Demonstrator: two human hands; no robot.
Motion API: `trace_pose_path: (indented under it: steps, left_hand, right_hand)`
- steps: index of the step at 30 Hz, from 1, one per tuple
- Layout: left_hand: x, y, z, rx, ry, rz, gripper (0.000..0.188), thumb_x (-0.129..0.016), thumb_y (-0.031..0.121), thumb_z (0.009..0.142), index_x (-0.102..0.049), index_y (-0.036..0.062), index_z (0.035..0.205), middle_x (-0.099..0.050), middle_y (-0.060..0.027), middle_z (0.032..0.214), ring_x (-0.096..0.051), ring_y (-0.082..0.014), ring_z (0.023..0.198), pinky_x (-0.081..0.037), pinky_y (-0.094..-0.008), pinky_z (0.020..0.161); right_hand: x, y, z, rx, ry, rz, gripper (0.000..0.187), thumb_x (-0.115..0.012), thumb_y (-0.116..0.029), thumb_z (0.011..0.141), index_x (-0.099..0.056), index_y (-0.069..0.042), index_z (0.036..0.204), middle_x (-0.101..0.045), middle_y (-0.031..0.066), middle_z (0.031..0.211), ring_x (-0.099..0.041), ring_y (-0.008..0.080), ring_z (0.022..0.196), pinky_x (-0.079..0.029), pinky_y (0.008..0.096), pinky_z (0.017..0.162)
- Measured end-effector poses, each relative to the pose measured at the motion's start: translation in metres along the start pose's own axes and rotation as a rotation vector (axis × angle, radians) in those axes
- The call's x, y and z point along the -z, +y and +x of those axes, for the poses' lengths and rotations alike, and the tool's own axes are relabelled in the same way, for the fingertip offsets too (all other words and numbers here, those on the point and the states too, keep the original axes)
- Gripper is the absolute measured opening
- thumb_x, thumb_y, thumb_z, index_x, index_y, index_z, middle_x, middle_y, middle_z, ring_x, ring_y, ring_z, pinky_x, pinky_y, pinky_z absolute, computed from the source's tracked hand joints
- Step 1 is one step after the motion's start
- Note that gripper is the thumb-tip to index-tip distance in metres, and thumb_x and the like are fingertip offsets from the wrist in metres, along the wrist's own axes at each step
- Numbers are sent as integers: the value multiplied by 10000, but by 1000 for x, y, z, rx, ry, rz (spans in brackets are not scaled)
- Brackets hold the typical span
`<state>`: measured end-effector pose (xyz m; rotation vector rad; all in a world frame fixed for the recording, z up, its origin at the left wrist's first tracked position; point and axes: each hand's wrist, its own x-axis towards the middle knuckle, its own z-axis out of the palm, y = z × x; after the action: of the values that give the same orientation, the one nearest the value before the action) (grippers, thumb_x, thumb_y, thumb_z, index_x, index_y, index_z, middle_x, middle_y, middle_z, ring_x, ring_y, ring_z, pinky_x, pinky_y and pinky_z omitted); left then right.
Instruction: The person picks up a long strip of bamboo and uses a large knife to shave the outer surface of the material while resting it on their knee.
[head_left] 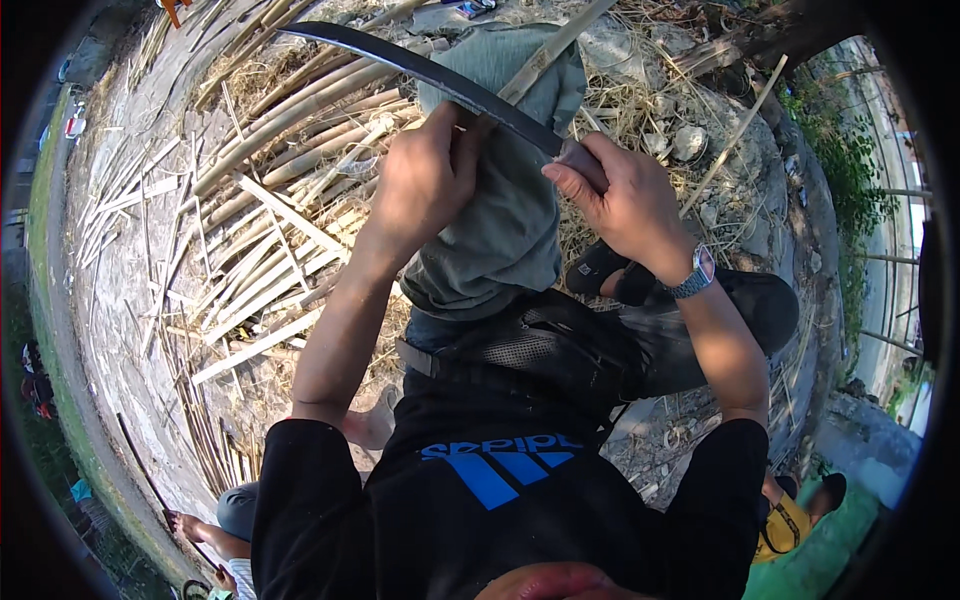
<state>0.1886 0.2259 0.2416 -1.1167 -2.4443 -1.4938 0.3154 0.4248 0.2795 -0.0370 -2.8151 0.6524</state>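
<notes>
My right hand [632,200], with a watch on its wrist, is closed around the handle of a long curved machete [425,72]. Its dark blade points to the far left, over my raised knee. My left hand [425,175] is closed in a pinch on the near end of a pale bamboo strip [552,55], just on the near side of the blade. The strip slants away to the upper right and passes under the blade, seemingly touching it. Beneath both hands, a grey-green cloth [490,240] drapes over my knee and thigh.
Piled bamboo poles [290,155] and split strips [265,345] cover the ground to the left. Straw and stones [690,142] lie to the right, near a tree trunk [740,40]. Another person's hand [187,526] shows at lower left; someone with a yellow garment [782,530] is at lower right.
</notes>
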Motion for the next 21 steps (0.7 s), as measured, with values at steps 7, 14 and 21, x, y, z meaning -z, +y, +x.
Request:
trace_pose_path:
  steps: [7, 14, 21]
  left_hand:
    - [11, 6, 0, 185, -89, -39, 225, -680, 179, 969, -624, -26, 1044, -661, -200, 711, -676, -326, 636, -505, -412, 603]
    - [18, -3, 6, 469, -185, -325, 310, -664, 278, 1013, -587, -21, 1038, -554, -50, 584, -415, -75, 547, -361, -286, 508]
    - [31, 1, -2, 403, -220, -292, 328, -695, 253, 988, -564, -28, 1095, -633, -108, 641, -504, -108, 541, -403, -296, 524]
  right_hand:
    - [2, 6, 14, 46, -32, -25, 483, -627, -525, 971, -589, -64, 834, -645, 91, 654, -638, 303, 548, -484, 397, 503]
    - [1, 17, 22, -98, -74, 327, 449, -661, -460, 980, -640, -31, 847, -597, 62, 594, -581, 191, 499, -438, 328, 495]
    - [5, 29, 24, -188, 37, 309, 465, -669, -481, 972, -666, -26, 877, -598, 64, 593, -576, 168, 503, -421, 309, 504]
